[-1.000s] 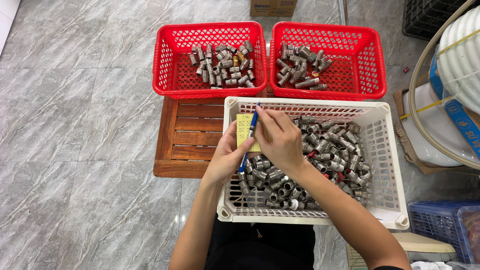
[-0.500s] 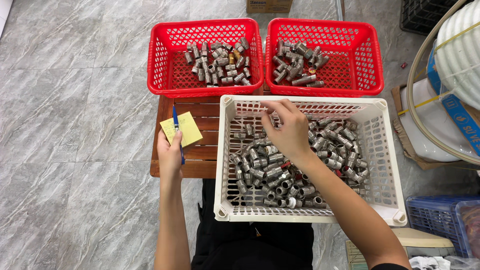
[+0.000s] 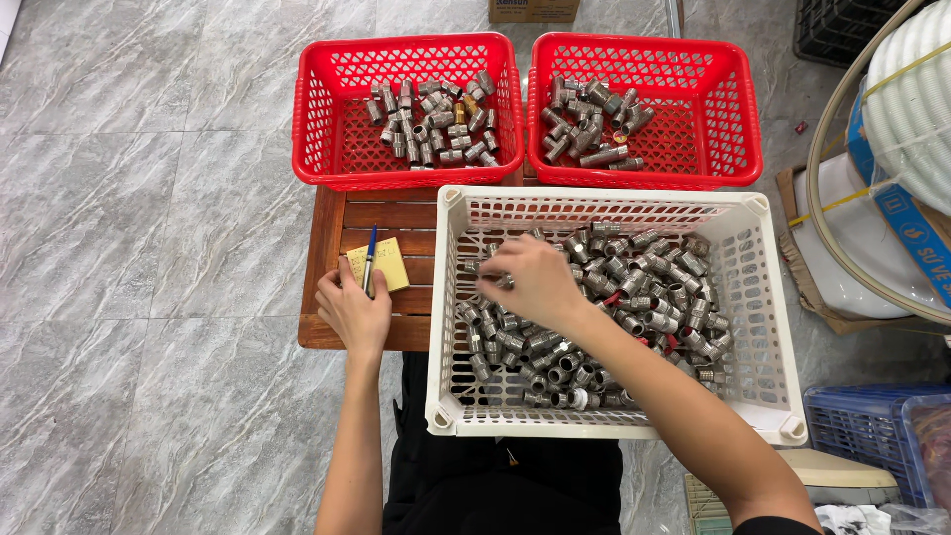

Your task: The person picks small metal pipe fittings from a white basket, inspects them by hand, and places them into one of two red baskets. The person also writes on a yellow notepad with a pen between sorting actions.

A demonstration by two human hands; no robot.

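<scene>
**Right hand in the white crate, left hand setting down pad and pen**

I log the right hand [image 3: 530, 280] palm-down over the left part of the metal pipe fittings [image 3: 614, 297] in the white crate [image 3: 768, 327]. Its fingers [image 3: 492, 282] are curled onto the pile, and I see a fitting at the fingertips, but I cannot tell whether it is pinched or only touched.

The left hand [image 3: 355, 309] lies on the wooden slatted stand [image 3: 371, 213] just left of the crate. Its fingers rest loosely spread against the near edge of the yellow notepad [image 3: 386, 263], and the blue pen [image 3: 369, 261] lies across the pad, its lower end at the fingertips. Grip on either: not clear from here.

Against the picture half a second back: the left hand held pad and pen raised in the fingers; now both lie flat on the stand. The right hand has come nearer and leftward inside the crate, from the far wall to the pile.

Containers: the white crate holds most of the fittings, heaped centre and right. Beyond it stand the left red basket [image 3: 312, 109] and the right red basket [image 3: 743, 109], side by side and touching, each with a smaller cluster of similar fittings.
</scene>
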